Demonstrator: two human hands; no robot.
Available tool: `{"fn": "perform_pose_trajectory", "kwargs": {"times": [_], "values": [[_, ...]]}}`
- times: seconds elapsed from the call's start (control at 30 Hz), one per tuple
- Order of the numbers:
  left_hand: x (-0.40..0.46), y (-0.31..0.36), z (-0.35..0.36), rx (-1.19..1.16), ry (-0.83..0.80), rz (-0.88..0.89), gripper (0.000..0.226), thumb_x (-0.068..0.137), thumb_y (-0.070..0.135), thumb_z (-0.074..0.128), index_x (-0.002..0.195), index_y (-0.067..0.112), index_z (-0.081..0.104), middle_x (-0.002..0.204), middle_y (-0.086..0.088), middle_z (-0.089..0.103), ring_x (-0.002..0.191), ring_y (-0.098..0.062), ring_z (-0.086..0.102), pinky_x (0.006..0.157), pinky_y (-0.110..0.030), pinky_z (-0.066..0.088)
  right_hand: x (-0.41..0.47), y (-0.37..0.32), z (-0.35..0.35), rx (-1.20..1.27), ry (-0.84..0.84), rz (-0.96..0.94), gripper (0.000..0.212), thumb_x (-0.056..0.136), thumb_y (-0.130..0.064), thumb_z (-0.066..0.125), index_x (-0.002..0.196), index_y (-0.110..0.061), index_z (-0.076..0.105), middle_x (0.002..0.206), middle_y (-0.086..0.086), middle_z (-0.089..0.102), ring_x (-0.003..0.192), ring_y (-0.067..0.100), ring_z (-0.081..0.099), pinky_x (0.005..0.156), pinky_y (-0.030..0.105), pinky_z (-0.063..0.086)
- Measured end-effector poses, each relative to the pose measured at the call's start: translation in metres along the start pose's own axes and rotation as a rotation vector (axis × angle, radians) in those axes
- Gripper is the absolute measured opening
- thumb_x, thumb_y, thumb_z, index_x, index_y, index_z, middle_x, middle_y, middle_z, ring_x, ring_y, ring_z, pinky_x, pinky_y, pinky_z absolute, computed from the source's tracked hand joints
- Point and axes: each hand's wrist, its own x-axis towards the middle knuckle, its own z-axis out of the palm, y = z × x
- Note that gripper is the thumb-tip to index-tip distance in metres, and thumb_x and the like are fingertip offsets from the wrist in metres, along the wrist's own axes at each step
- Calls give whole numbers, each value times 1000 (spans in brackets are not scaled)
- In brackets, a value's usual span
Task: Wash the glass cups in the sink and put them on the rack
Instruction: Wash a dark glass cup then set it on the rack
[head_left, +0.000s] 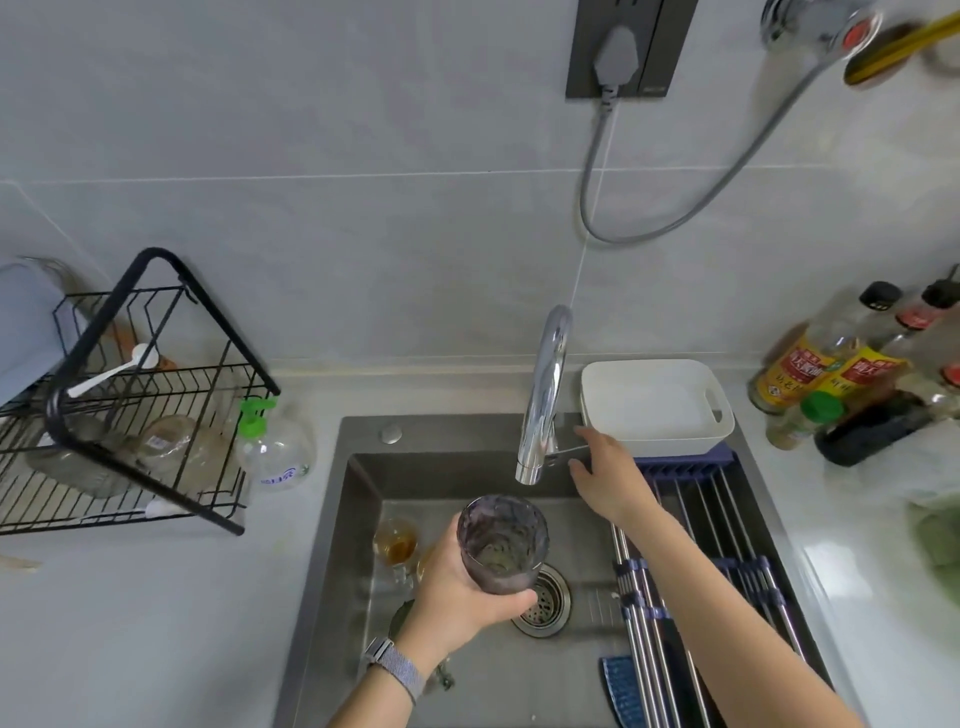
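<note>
Your left hand (462, 592) grips the tall purple-tinted glass cup (502, 543) over the steel sink (337, 519), below the chrome tap (543, 400); your right hand (605, 475), fingers relaxed, touches its lever. You're at the rinsing step, I judge: start the water, keeping the cup under the spout.

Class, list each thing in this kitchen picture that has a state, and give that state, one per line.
Purple glass: upright, held by left hand under the spout.
Tap: no water running.
Right hand: open, at the tap lever.
Amber cup: unwashed, in sink.
Rack: holds glasses.

Home kitchen: sink (332, 519), faucet (543, 400), sauce bottles (810, 358).
</note>
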Motion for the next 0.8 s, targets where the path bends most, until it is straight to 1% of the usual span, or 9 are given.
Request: {"fn": "perform_pose_trajectory", "kwargs": {"times": [0.07,0.13,0.2,0.27,0.33,0.5,0.7,0.77,0.8], "values": [[4,-1,1,-4,-1,-16,82,46,37,94,114,39,48,114,19,60,108,2,57,78,-6,47,13,5,7,-73,11,-7,41,98,-14,48,138,-7,46,137,13,52,126,30,49,104,38,41],[7,-1,1,3,-1,-22,82,45,38,94,113,39,49,113,20,60,108,3,57,77,-6,47,23,10,8,-148,30,9,31,99,-12,46,128,-6,55,124,14,60,112,31,56,93,38,48],[10,-1,0,13,1,-21,81,45,38,94,112,39,48,113,21,59,107,4,56,74,-4,46,29,12,9,-217,24,14,24,99,-11,46,118,-6,60,112,15,65,101,32,60,83,39,53],[12,-1,-1,30,6,-14,80,45,39,93,110,41,48,113,22,58,107,5,55,73,-2,45,32,15,12,-262,28,18,21,98,-9,47,112,-6,62,106,16,66,96,33,62,78,41,54],[14,-1,-2,37,14,-9,79,46,37,94,109,41,47,112,23,58,105,7,54,73,1,44,32,18,14,-279,44,8,21,97,-9,48,110,-7,64,103,16,67,93,34,63,75,41,55],[16,1,-2,38,20,-3,76,49,33,94,108,40,47,110,23,57,101,10,53,70,2,43,29,21,20,-289,61,-14,22,96,-8,50,111,-8,66,100,15,69,88,32,66,72,38,56],[13,-2,-2,40,31,-1,79,47,39,94,113,38,49,110,22,60,104,7,56,75,-2,45,25,19,21,-302,68,-17,21,98,-13,48,107,-7,67,98,15,70,86,32,66,71,39,56],[11,-3,-1,36,37,-2,80,47,39,93,115,36,50,110,21,61,104,5,57,76,-3,47,22,17,20,-293,59,-13,23,98,-14,48,112,-9,66,104,14,70,91,31,65,74,38,56],[10,-2,0,36,37,-1,81,47,40,93,116,36,50,110,21,62,104,5,58,76,-3,47,20,16,20,-287,53,-11,26,98,-16,48,120,-10,63,112,13,68,99,30,64,79,38,56]]}}
